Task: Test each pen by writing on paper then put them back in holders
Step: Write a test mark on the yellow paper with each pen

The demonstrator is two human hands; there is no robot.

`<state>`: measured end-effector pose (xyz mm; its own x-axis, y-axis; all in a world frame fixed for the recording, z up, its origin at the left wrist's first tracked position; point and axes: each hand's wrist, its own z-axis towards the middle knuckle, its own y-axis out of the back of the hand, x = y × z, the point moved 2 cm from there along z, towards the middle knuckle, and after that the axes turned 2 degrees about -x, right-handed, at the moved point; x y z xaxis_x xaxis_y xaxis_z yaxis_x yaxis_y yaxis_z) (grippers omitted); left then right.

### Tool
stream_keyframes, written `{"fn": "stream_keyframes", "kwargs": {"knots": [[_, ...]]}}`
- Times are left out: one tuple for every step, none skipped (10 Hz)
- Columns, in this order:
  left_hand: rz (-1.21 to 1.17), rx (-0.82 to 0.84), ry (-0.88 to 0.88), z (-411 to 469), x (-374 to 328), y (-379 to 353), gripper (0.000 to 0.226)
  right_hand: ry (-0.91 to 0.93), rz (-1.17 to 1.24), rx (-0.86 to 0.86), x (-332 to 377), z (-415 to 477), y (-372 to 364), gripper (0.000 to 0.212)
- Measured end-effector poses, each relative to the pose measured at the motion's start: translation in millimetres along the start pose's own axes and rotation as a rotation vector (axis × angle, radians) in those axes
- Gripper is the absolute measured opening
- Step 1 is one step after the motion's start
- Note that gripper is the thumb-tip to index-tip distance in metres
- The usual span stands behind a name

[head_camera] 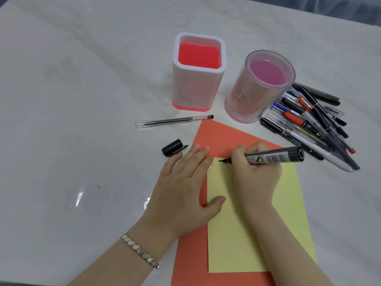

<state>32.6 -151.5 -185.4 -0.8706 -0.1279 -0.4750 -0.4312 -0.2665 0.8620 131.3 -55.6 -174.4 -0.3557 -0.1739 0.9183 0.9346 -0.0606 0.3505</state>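
White marble-look table [82, 100], glossy, glare spots near us. Square white holder with red base [198, 73] and round clear holder with pink base [257, 87] both stand empty; pen pile [313, 122] lies right of the round one. Our left hand [185, 186] presses flat, fingers spread, on the yellow sheet [226, 234] over orange paper [218, 135]. Our right hand [255, 174] pinches a black marker [274, 155], tip on yellow. Its cap [173, 147] and a capped gel pen [175, 121] lie apart.
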Motion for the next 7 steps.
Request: {"fn": "stream_keyframes", "kwargs": {"knots": [[0.002,-0.003,-0.001,0.2,-0.3,0.3,0.071,-0.008,0.030,0.000,-0.3,0.3,1.5,0.032],[0.004,-0.004,-0.001,0.3,-0.2,-0.1,0.071,0.002,0.028,0.018,-0.8,0.6,1.5,0.035],[0.002,-0.005,0.000,0.2,-0.2,-0.3,0.072,0.021,0.013,0.030,-1.0,0.3,0.7,0.037],[0.005,-0.007,-0.003,-0.1,-0.4,-0.3,0.071,0.006,0.022,0.043,-1.0,-0.2,0.8,0.034],[0.001,-0.008,-0.001,-0.1,-0.2,-0.6,0.071,-0.011,0.044,0.043,-0.8,-1.5,1.6,0.031],[0.000,-0.007,-0.002,-0.1,0.1,-0.9,0.072,-0.014,0.049,0.019,-0.7,-1.5,1.8,0.031],[-0.002,-0.008,-0.002,-0.4,0.0,-1.0,0.072,0.002,0.037,0.017,-1.2,-1.4,1.2,0.030]]}}
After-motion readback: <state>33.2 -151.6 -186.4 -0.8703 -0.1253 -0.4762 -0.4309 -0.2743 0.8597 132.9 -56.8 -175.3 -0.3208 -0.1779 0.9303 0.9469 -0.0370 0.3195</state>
